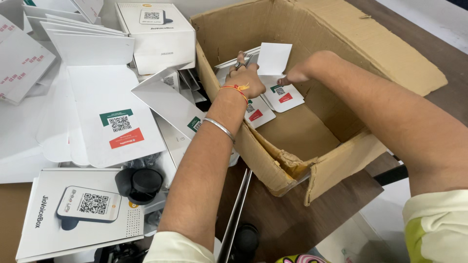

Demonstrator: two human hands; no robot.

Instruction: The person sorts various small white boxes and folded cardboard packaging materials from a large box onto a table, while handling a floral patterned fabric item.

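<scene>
— Two hands of ours are down inside the cardboard box point(312, 122), is that right?

— Yes. Our left hand point(245, 78) is at the near left wall of the box, its fingers point(240, 61) curled around the top of a stack of white cards point(234, 62) standing on edge there. Our right hand point(295, 75) is just beside it, deeper in the box, and its fingers pinch a single white card point(274, 58) held upright.

— What lies under them?

— On the box floor we see two flat white cards with a green and a red patch, one point(283, 95) under the right hand and one point(257, 113) closer to the near wall. The rest of the box floor shows bare cardboard.

— And outside the box?

— Left of the box, on the table point(292, 219), we have a spread of unfolded white cartons; the biggest one point(114, 114) lies flat with a square code, a green label and a red label. Beyond it, against the box's far left corner, stands a closed white carton point(158, 36). Nearer to us than the flat carton sits a black round gadget point(140, 184), and beside that a white printed carton point(80, 214) showing a picture of a small device.

— Anything on our wrist?

— A red thread point(235, 88) and a silver bangle point(219, 129) on the left arm.
</scene>
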